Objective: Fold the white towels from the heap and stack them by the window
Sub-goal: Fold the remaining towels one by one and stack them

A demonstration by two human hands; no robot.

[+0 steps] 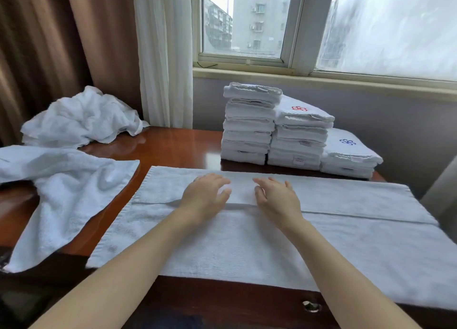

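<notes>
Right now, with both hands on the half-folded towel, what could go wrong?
The spread towel overhangs the table in front, so pushing with the left hand and right hand may shift it. The loose towel at left hangs off and may slide down. The tallest stack looks uneven; one more towel might tip it.

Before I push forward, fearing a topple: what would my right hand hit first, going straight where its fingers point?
Probably the tallest folded stack, beyond the flat towel the right hand rests on.
</notes>
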